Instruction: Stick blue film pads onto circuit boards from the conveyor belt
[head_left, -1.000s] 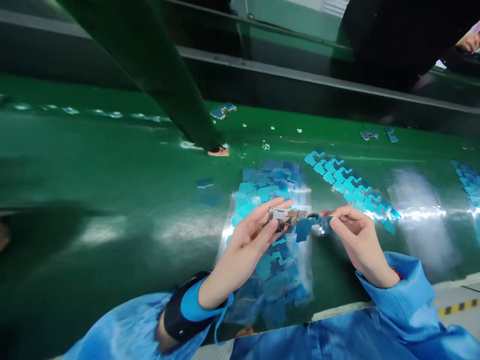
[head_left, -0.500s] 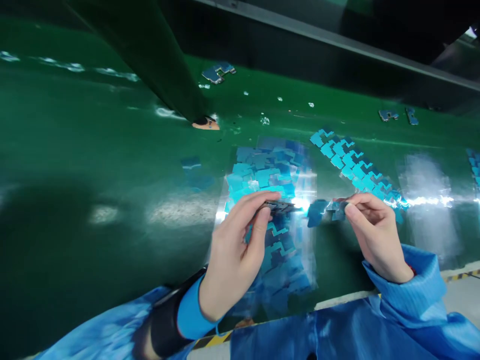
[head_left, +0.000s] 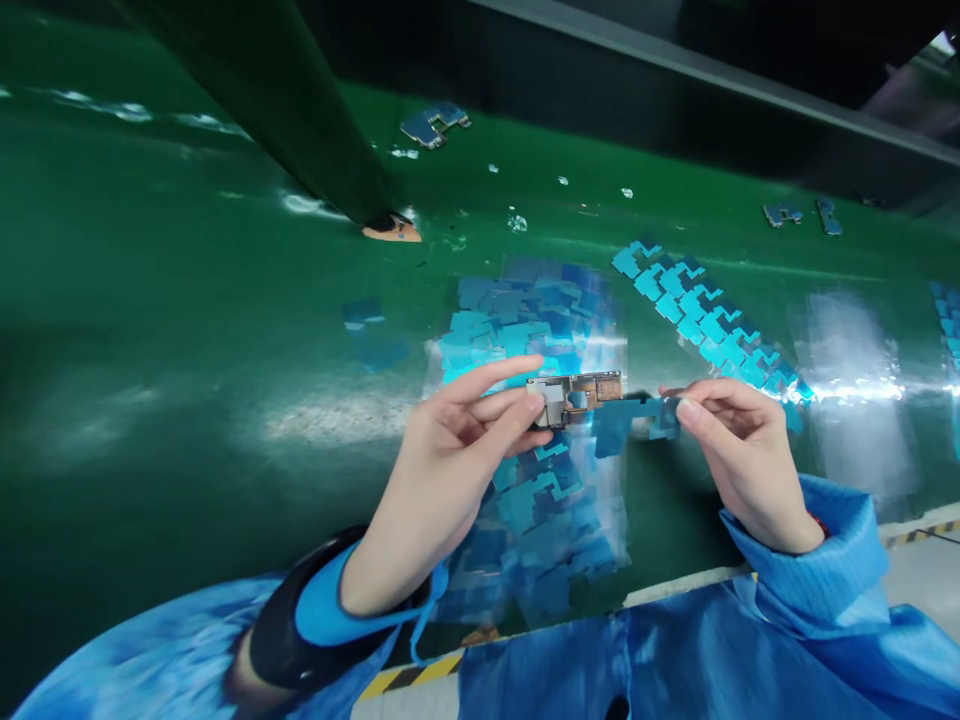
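My left hand (head_left: 469,455) pinches a small circuit board (head_left: 592,388) by its left end, its component side turned up to me. Between thumb and fingertips of my right hand (head_left: 739,450) is the right end of a thin blue film piece (head_left: 616,425), cut to an irregular outline. The film's left end hangs just below and right of the board; whether they touch I cannot tell. Under both hands lies a clear sheet with a heap of blue film pieces (head_left: 510,310) on it.
A slanting row of overlapping blue pieces (head_left: 697,310) lies right of the heap on the green table (head_left: 150,350). Farther back are loose boards (head_left: 435,125), (head_left: 782,215). A dark post (head_left: 300,110) stands at back left, and a dark ledge (head_left: 637,110) crosses behind.
My left hand has turned the circuit board from nearly edge-on to show its component face. The blue film in my right hand has shifted slightly left, closer to the board.
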